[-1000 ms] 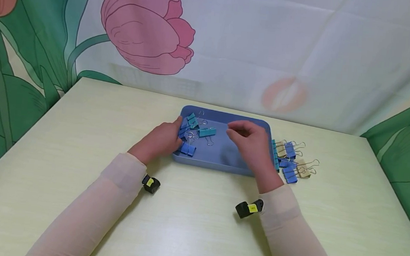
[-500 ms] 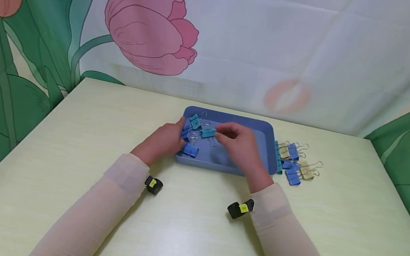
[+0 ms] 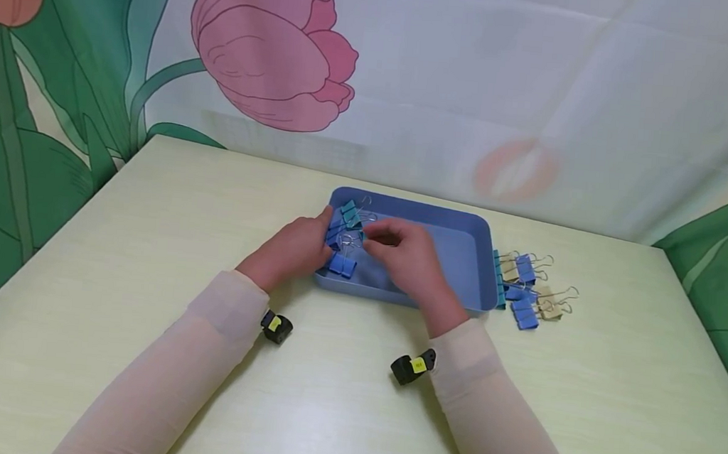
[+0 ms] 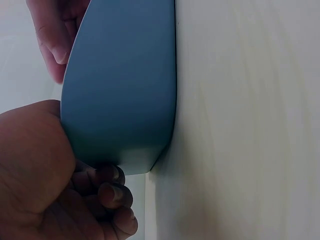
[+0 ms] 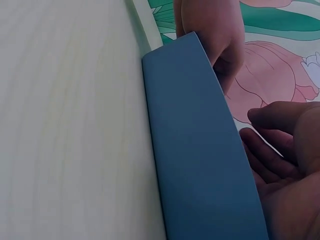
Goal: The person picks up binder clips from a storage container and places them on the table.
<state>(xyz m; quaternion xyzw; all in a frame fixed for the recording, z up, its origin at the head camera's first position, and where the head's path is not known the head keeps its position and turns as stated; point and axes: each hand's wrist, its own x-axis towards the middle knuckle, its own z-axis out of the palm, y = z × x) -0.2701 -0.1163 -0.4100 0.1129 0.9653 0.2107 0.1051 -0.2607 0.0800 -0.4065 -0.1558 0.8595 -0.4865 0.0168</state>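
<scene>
A blue tray (image 3: 439, 251) stands on the table, several binder clips at its left end. My left hand (image 3: 295, 246) grips that end, thumb over the rim; in the left wrist view, its curled fingertips (image 4: 117, 192) lie against the outer wall. Over the tray, my right hand (image 3: 403, 255) has its thumb and fingers bent, with a small gap and nothing visible between the fingertips in the right wrist view. Its fingertips are right at the binder clips and mostly cover one teal clip. Nearby lie another teal binder clip (image 3: 351, 214) and a blue binder clip (image 3: 342, 265).
Outside the tray's right end lies a group of blue, cream and teal binder clips, including a blue clip (image 3: 525, 315) and a cream clip (image 3: 549, 303). Behind the table (image 3: 339, 382) hangs a flowered cloth (image 3: 414, 74).
My right hand has moved left across the tray to the binder clips, covering most of a teal one. My left hand keeps its grip on the tray's left end.
</scene>
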